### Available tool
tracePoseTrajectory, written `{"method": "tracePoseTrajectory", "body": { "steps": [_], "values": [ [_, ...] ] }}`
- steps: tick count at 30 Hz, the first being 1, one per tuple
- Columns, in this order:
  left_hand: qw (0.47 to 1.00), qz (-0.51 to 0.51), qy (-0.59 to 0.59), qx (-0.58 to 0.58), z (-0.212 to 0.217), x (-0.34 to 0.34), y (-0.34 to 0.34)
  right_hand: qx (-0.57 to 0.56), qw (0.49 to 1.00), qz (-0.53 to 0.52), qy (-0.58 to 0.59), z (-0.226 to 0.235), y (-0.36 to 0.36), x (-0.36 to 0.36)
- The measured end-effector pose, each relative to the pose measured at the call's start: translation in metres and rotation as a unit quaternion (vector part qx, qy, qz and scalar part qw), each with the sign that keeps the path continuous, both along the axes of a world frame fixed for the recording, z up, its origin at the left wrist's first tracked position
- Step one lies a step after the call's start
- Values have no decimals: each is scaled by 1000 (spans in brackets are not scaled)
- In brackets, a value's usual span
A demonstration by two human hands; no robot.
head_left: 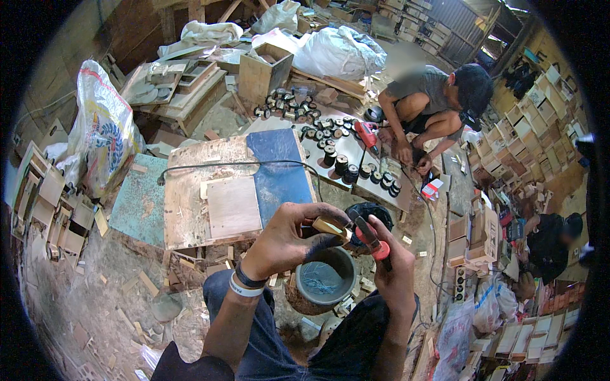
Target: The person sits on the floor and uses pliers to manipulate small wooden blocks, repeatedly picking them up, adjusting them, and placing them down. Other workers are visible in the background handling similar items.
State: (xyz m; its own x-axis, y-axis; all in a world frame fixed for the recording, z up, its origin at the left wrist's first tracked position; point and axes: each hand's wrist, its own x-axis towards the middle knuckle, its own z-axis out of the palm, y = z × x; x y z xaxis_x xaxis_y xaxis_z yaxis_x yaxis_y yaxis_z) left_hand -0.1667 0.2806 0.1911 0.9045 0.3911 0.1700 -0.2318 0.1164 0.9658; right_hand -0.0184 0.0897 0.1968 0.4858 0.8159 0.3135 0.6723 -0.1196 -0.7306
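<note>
My left hand [286, 238] is closed around a small wooden piece [332, 228], raised in front of me above my knees. Close to its right end are the dark jaws of a pair of pincers with red handles [381, 250]; I cannot tell whether they touch the wood. My right hand [397, 270] is wrapped around those handles. Below and between the hands stands a grey bucket [325, 257] with thin blue strands in it. A black plastic bag [378, 213] lies just behind the pincers, partly hidden by my right hand.
Ahead is a low worktable [203, 155] with a blue panel [276, 152] and a cable across it. Beyond lie several dark spools [341, 164] and a red hot glue gun [366, 134], beside a crouching person [429, 95]. Wood scraps litter the floor; sacks [105, 130] stand left.
</note>
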Motion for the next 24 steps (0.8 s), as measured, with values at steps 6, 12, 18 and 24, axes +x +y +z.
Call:
{"method": "tracePoseTrajectory", "body": {
  "steps": [6,12,18,24],
  "values": [
    [999,15,-5,29,1,-5,1,12,975,-48,-214,-5,4,5],
    [1000,-6,-17,-4,3,-9,5,-1,960,-51,-275,5,2,1],
    [990,-99,-66,-74,8,-11,-2,-38,949,0,-313,41,-18,5],
    [994,-97,-52,-13,14,-3,-19,-87,960,4,-265,48,-36,13]
  ]
}}
